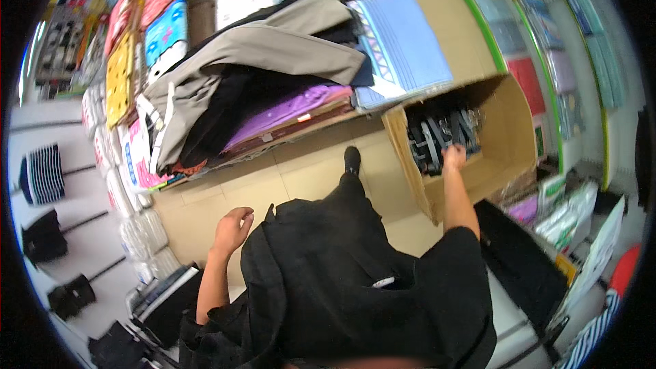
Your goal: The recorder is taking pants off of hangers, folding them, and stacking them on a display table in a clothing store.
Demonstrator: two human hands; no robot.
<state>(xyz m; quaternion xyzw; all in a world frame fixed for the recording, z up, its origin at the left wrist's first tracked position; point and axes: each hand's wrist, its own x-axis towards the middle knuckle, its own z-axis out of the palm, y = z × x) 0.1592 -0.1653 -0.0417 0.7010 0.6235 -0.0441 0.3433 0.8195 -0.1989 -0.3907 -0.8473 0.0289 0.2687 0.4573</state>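
My right hand (pixel 454 157) reaches into an open cardboard box (pixel 512 128) at the right. Its fingertips are at several dark strap-like or hanger-like pieces (pixel 435 136) with shiny metal parts; the blur hides whether they grip one. My left hand (pixel 233 230) hangs beside my body over the tiled floor, its fingers loosely bent and holding nothing. In front of me, grey trousers (pixel 246 46) and black trousers (pixel 236 97) lie in a loose heap across stacked folded textiles. A folded blue textile (pixel 410 46) lies between the heap and the box.
Shelves (pixel 517 15) of packaged goods rise at the right, near the box. White wrapped packs (pixel 146 233) are stacked along the left, with garments on wall rods (pixel 43 174) beyond. A black panel-like object (pixel 520 261) stands by my right elbow. Pale tiles (pixel 251 179) cover the floor.
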